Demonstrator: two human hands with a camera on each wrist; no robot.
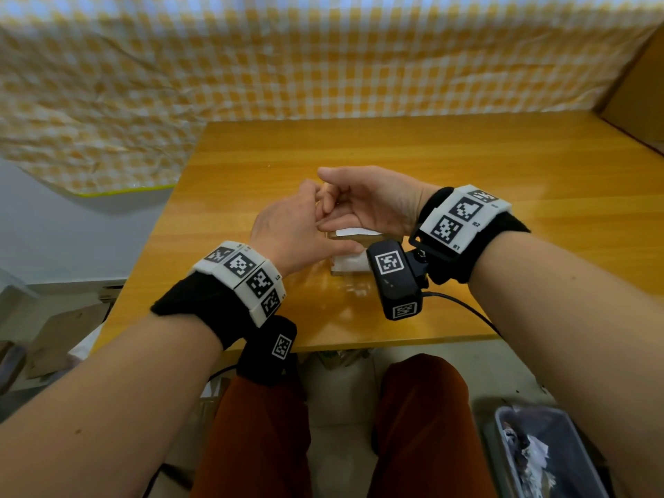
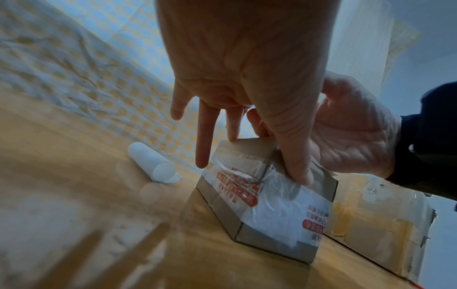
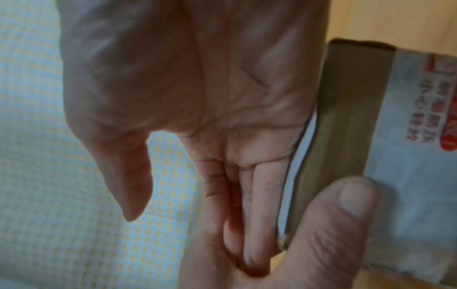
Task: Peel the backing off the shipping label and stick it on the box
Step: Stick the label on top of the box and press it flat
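Observation:
A small brown cardboard box (image 1: 350, 264) with white, red-printed tape (image 2: 259, 195) stands on the wooden table (image 1: 467, 156). My left hand (image 1: 316, 228) holds it at the top, thumb (image 2: 296, 168) on the near face and index fingertip on the far top edge. My right hand (image 1: 363, 206) lies over the box top with straight fingers (image 3: 262, 195). Under it a white label (image 1: 354, 231) covers the top, its edge (image 3: 298, 156) showing along the box (image 3: 346, 117). Most of the label is hidden by the hands.
A curled white sheet of paper (image 2: 154, 164) lies on the table just beyond the box. A yellow checked cloth (image 1: 323, 59) hangs behind the table. A large taped cardboard piece (image 2: 371, 224) stands at the right. A bin with scraps (image 1: 539, 458) sits on the floor, lower right.

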